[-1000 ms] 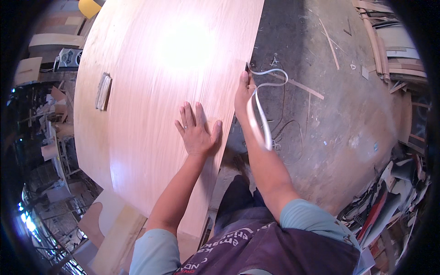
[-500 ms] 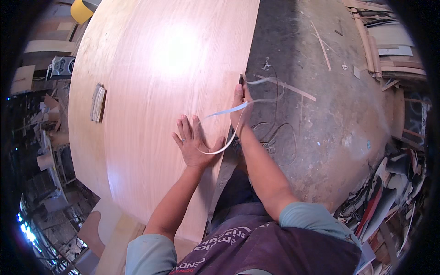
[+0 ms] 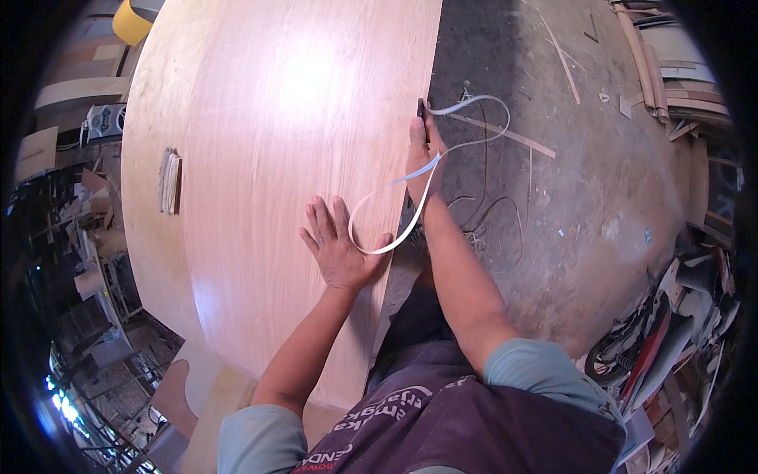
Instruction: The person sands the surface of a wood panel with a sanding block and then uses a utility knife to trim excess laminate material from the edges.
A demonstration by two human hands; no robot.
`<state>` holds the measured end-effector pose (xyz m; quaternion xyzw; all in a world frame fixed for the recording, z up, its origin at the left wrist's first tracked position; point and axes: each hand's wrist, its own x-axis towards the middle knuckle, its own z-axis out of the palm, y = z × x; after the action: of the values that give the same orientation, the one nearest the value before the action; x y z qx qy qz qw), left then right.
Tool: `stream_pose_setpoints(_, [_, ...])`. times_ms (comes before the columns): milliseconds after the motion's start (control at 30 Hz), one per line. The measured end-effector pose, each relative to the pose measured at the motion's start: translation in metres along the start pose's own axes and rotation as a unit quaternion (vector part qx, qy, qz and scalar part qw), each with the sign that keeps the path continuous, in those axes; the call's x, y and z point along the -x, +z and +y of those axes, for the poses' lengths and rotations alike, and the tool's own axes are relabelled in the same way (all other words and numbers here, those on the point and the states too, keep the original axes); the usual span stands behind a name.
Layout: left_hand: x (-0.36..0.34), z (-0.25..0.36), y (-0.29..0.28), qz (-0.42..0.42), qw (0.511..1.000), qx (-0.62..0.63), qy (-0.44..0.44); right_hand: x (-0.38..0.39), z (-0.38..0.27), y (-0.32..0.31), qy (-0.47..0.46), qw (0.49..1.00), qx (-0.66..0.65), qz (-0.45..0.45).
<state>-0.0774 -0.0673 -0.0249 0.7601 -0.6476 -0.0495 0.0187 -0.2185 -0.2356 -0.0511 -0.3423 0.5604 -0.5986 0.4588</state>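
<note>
Left hand [image 3: 339, 249] flat, palm down, fingers spread and pointing away from the body, thumb out toward the right edge of the worktop [image 3: 260, 158]. A ring on one finger. Left forearm bare, running back and down to a teal sleeve at the elbow. Right hand [image 3: 421, 150] stretched farther out along that same right edge, fingers curled closed around a small dark tool [image 3: 421, 110], thumb up along it. Right arm nearly straight, bare from wrist to a teal sleeve near the shoulder. Both arms coming up from the lower edge of the view, right reaching well past left.
</note>
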Motion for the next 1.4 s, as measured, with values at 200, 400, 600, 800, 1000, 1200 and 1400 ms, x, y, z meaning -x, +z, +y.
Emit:
stream_pose_setpoints(200, [-0.004, 0.007, -0.003, -0.010, 1.000, 0.015, -0.007, 0.007, 0.011, -0.015, -0.040, 0.999, 0.021, -0.019])
stream_pose_setpoints(400, [-0.002, -0.001, -0.002, -0.023, 1.000, 0.008, 0.001, -0.008, 0.003, -0.010, 0.138, 0.988, 0.039, -0.060])
stream_pose_setpoints(600, [-0.002, 0.000, -0.005, -0.012, 1.000, 0.016, -0.001, -0.015, 0.013, -0.001, 0.054, 0.997, -0.029, -0.049])
stream_pose_setpoints(800, [-0.001, 0.000, -0.006, -0.014, 0.999, 0.032, 0.001, -0.036, 0.018, 0.006, 0.134, 0.987, -0.086, -0.021])
stream_pose_setpoints(1000, [-0.003, 0.002, -0.007, -0.012, 0.999, 0.050, 0.001, -0.079, 0.016, 0.012, 0.097, 0.982, -0.155, -0.036])
stream_pose_setpoints(1200, [-0.004, 0.002, -0.010, -0.035, 0.998, 0.054, -0.008, -0.117, 0.011, 0.024, 0.110, 0.983, -0.145, -0.007])
stream_pose_setpoints(1400, [-0.008, 0.004, -0.016, -0.042, 0.996, 0.074, -0.011, -0.180, 0.009, 0.026, 0.108, 0.978, -0.175, -0.039])
